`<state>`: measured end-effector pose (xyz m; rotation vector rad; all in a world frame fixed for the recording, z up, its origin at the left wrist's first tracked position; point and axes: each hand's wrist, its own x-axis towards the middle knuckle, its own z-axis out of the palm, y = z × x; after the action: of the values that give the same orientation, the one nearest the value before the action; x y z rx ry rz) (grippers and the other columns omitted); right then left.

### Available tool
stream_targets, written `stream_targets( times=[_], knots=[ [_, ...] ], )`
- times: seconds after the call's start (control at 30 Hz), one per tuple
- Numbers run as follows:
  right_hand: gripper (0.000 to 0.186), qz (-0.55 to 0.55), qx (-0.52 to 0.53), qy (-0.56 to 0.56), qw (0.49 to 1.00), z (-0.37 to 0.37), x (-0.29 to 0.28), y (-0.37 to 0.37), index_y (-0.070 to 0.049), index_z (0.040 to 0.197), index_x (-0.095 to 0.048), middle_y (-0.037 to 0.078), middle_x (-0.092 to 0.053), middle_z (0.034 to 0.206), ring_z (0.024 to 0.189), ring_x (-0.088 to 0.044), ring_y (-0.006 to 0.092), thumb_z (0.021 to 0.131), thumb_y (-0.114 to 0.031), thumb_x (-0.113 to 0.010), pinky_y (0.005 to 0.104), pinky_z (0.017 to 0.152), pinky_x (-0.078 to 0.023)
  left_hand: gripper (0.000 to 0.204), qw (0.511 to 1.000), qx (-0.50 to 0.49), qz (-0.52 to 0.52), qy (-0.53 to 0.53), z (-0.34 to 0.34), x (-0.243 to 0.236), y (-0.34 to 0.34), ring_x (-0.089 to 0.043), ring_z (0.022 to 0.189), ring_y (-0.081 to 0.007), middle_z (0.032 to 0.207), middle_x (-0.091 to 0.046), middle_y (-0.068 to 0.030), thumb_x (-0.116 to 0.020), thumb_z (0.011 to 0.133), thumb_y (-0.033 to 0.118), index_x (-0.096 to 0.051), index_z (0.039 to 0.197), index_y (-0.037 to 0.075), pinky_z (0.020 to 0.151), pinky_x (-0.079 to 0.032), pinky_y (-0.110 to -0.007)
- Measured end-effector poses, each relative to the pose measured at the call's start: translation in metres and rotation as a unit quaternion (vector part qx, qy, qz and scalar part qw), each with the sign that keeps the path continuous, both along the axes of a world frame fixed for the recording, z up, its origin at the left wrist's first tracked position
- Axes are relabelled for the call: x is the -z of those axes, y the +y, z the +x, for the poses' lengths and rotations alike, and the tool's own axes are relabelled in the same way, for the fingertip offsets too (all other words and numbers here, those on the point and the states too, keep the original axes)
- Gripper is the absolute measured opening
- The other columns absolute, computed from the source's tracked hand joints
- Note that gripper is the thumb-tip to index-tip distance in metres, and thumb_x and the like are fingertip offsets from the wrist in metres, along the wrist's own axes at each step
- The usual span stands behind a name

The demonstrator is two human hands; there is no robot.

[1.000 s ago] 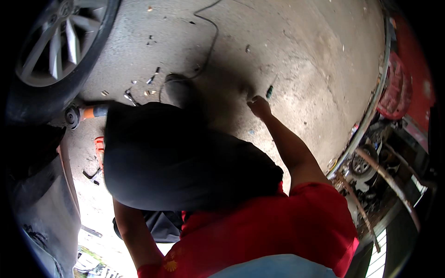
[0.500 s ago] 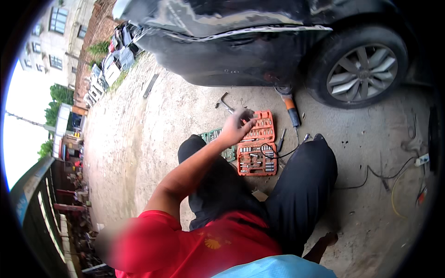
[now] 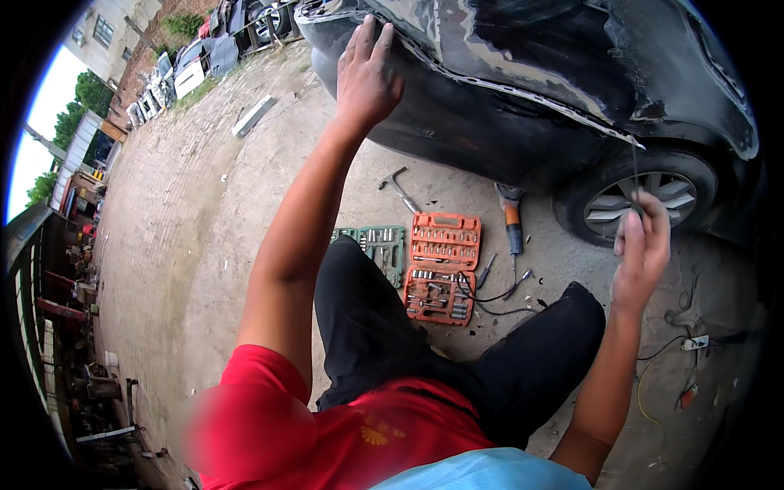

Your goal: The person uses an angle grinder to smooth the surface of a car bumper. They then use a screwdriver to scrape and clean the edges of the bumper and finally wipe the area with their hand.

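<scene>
While the left hand (image 3: 366,82) spreads at the dark car (image 3: 482,122), the right hand (image 3: 642,253) pinches a thin rod (image 3: 635,170) above littered yard concrete (image 3: 220,220)

Got an open orange socket set (image 3: 445,266) right beside a green case (image 3: 396,266), plus a hammer (image 3: 404,197) and orange-and-grey grinder (image 3: 512,219) on the concrete (image 3: 545,265).

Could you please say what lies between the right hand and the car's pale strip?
In the head view, a thin rod extends from the right hand toward the strip.
</scene>
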<state>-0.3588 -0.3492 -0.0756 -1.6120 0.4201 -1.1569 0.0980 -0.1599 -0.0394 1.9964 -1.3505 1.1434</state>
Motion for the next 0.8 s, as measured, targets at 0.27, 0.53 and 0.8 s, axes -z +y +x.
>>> stream_targets(
  times=[0.27, 0.53, 0.8],
  knots=[
    [0.025, -0.004, -0.135, 0.076, 0.988, 0.17, -0.065, 0.028, 0.002, 0.128, -0.07, 0.0, -0.069, 0.093, 0.086, -0.057, 0.0058, 0.111, -0.015, -0.067, 0.025, 0.079, -0.048, 0.067, 0.997, 0.056, 0.047, 0.032, -0.031, 0.032, -0.014, -0.036, 0.162, -0.0468, 0.174, -0.04, -0.0224, -0.075, 0.079, 0.01, -0.078, 0.145, 0.026, 0.133, -0.027, -0.057],
    [0.026, -0.161, -0.07, 0.049, 0.983, 0.253, -0.025, 0.035, -0.003, 0.129, -0.075, 0.017, -0.08, 0.108, 0.098, -0.079, 0.0319, 0.104, -0.007, -0.072, 0.0387, 0.093, -0.06, 0.056, 0.93, 0.126, -0.243, 0.245, -0.022, 0.075, -0.026, -0.051, 0.155, -0.0384, 0.164, -0.055, -0.0228, -0.076, 0.1, 0.014, -0.066, 0.153, -0.001, 0.132, -0.036, -0.049],
    [0.025, -0.27, -0.055, 0.028, 0.961, 0.286, -0.031, 0.008, -0.002, 0.123, -0.081, 0.017, -0.08, 0.107, 0.093, -0.079, 0.0355, 0.098, 0.0, -0.078, 0.0417, 0.084, -0.061, 0.084, 0.941, 0.072, -0.234, 0.235, -0.008, 0.093, -0.041, -0.032, 0.169, -0.048, 0.184, -0.029, -0.0313, -0.079, 0.096, 0.016, -0.046, 0.171, -0.002, 0.137, -0.029, -0.056]
  ],
)
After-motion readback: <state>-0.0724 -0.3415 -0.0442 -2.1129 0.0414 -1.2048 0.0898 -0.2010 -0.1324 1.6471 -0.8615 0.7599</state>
